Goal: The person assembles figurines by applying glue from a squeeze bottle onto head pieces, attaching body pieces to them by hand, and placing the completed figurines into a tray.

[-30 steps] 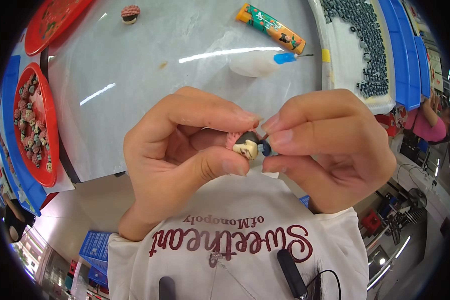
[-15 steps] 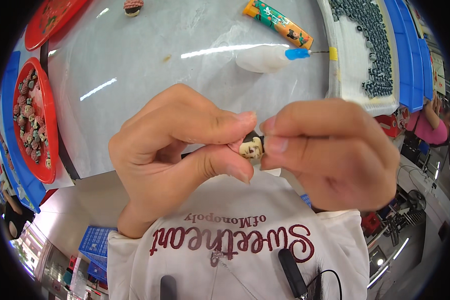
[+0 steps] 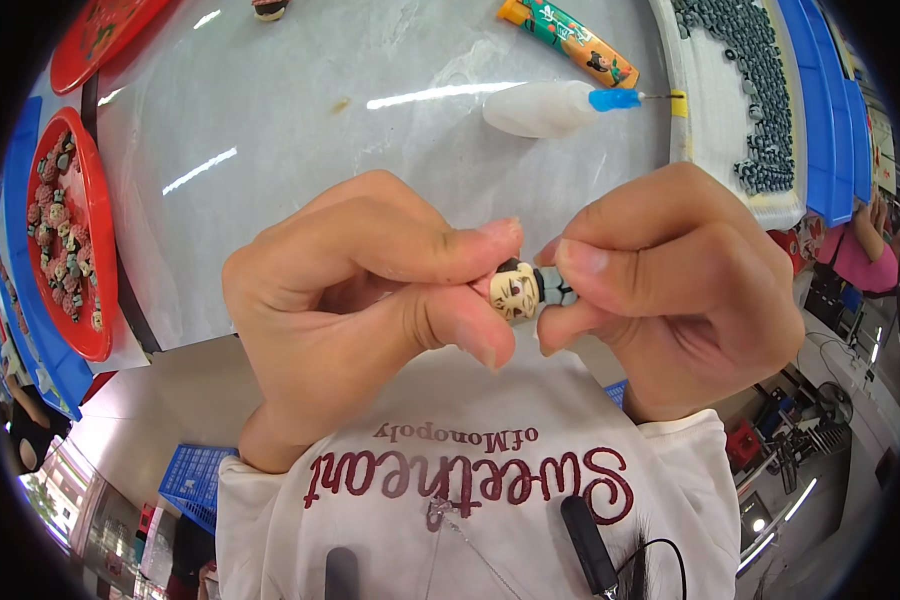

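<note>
A tiny figurine head (image 3: 513, 293) with a cream face, dark hair and a pink part lies between my two hands, above the near edge of the table. My left hand (image 3: 335, 275) is closed, pinching the pink side of the head between thumb and finger. From the other side my right hand (image 3: 695, 275) pinches a small grey-green figurine body (image 3: 557, 286), which meets the head at a black collar. The fingertips partly hide both ends of the figurine.
A white squeeze bottle (image 3: 540, 109) with a blue needle tip lies beyond my hands, near an orange-green tube (image 3: 570, 42). At right, a white tray (image 3: 710, 130) bears many small dark grey pieces. Red plates (image 3: 103, 250) stand left, one holding pink figurine parts. Another figurine head (image 3: 269, 10) sits far off.
My right fingers have shifted their pinch outward, so the grey-green body shows beside the head. The face has turned slightly further into sight. My left hand keeps its pinch.
</note>
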